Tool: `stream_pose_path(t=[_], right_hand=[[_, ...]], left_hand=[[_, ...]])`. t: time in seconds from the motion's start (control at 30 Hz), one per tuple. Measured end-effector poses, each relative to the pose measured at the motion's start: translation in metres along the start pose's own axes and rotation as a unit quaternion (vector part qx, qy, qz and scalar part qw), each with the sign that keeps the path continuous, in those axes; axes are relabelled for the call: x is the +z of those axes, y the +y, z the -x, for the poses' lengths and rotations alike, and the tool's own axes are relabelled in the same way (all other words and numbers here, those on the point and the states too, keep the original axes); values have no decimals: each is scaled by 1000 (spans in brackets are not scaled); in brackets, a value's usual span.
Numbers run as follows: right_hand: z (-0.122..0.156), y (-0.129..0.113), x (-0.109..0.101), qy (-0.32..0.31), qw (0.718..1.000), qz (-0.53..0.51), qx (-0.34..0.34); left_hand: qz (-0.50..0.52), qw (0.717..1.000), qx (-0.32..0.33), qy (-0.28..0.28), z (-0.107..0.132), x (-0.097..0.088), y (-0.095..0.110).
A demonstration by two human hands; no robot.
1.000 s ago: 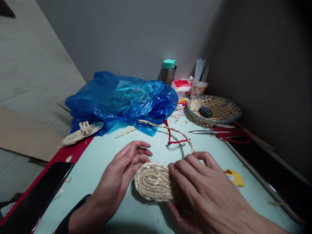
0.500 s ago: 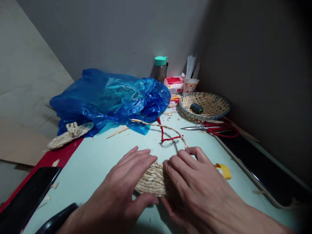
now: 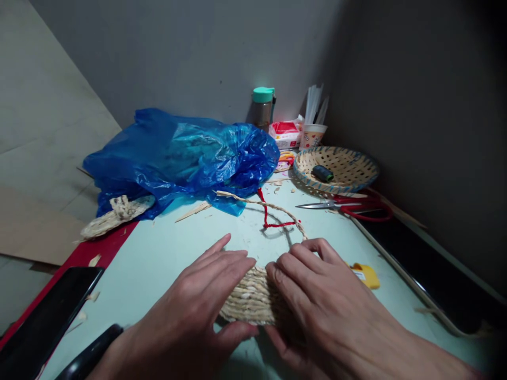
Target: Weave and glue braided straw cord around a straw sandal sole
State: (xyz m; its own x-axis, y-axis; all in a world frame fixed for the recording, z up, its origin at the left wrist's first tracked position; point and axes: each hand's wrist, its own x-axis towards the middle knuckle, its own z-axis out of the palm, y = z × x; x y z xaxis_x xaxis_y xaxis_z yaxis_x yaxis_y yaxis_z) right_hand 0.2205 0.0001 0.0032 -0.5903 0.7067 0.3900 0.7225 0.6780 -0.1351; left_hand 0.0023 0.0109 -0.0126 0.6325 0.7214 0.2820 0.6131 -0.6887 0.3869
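Observation:
A small oval mat of braided straw [image 3: 249, 298] lies on the pale green table [image 3: 158, 253] in front of me. My left hand [image 3: 198, 311] rests on its left part, fingers flat on top and thumb tucked under the near edge. My right hand [image 3: 317, 301] covers its right part the same way, fingers laid over it and thumb below. A loose braided tail [image 3: 273, 207] runs from the mat toward the back, with a red cord [image 3: 267, 216] tied to it.
A crumpled blue plastic bag [image 3: 186, 158] fills the back left, a second straw piece [image 3: 114, 216] beside it. A woven basket [image 3: 336, 169], red-handled scissors [image 3: 344, 206], a bottle [image 3: 262, 108] and a cup [image 3: 312, 134] stand back right. A dark phone [image 3: 43, 316] lies left; a yellow item [image 3: 366, 274] right.
My left hand moved from beside the mat onto its left part and took hold of it. The right hand stayed on the mat. The view shifted slightly.

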Motion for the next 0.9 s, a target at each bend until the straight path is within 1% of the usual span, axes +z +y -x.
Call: stream_pose_path(t=[0.1, 0.2, 0.27, 0.4, 0.63, 0.73, 0.9], right_hand=[[-3, 2, -5, 0, 1000, 15, 0], [-2, 6, -9, -3, 1000, 8, 22], [-1, 8, -10, -6, 999, -1, 32], [-1, 8, -11, -3, 1000, 12, 14], [-1, 5, -12, -6, 1000, 18, 12], [0, 6, -11, -13, 1000, 10, 4], [-3, 4, -13, -17, 1000, 12, 18]], left_hand=[[-33, 999, 17, -8, -1, -2, -1], [-87, 996, 23, -19, -1, -4, -5], [-102, 994, 26, -9, -1, -4, -8], [-91, 995, 43, 15, -1, -5, -11], [-73, 994, 61, 57, -3, -5, -8], [-68, 994, 61, 65, -4, -5, -7], [-63, 993, 66, 74, -5, -6, -5]])
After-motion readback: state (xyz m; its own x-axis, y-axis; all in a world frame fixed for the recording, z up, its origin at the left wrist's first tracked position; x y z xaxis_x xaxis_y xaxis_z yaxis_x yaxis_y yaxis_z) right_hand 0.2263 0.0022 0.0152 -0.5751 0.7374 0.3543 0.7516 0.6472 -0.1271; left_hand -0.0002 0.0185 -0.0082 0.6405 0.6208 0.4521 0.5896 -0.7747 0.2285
